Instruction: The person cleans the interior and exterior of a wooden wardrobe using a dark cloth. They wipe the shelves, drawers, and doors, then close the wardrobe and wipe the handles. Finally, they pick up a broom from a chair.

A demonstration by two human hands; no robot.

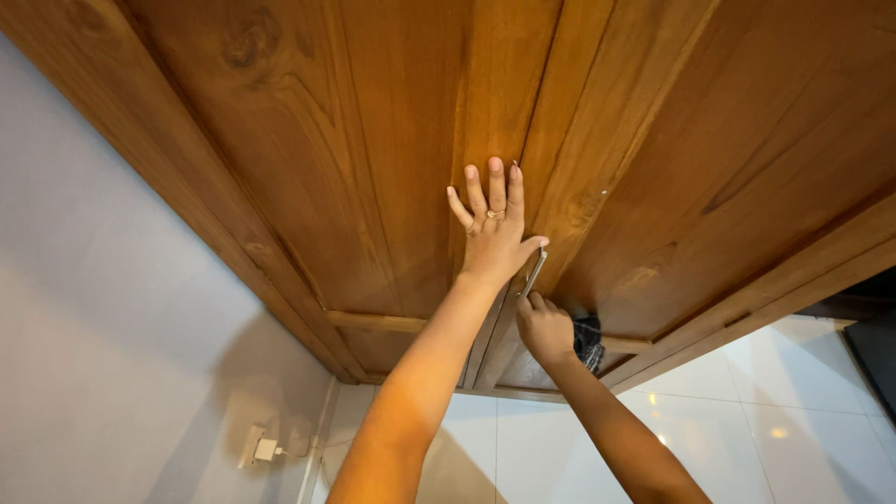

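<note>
A tall wooden wardrobe with two panelled doors fills the view. My left hand (493, 224) lies flat with fingers spread against the left door (373, 159), near the seam between the doors; a ring sits on one finger. My right hand (546, 329), lower down, is closed around the bottom of a slim metal handle (535, 271) on the right door (728, 140). A dark bundle, perhaps cloth, shows just behind my right hand (588, 341); what it is cannot be told.
A pale grey wall (103, 308) stands to the left, with a white plug and socket (259, 448) low down. Glossy white floor tiles (747, 420) lie below the wardrobe. A dark object edges in at far right (877, 345).
</note>
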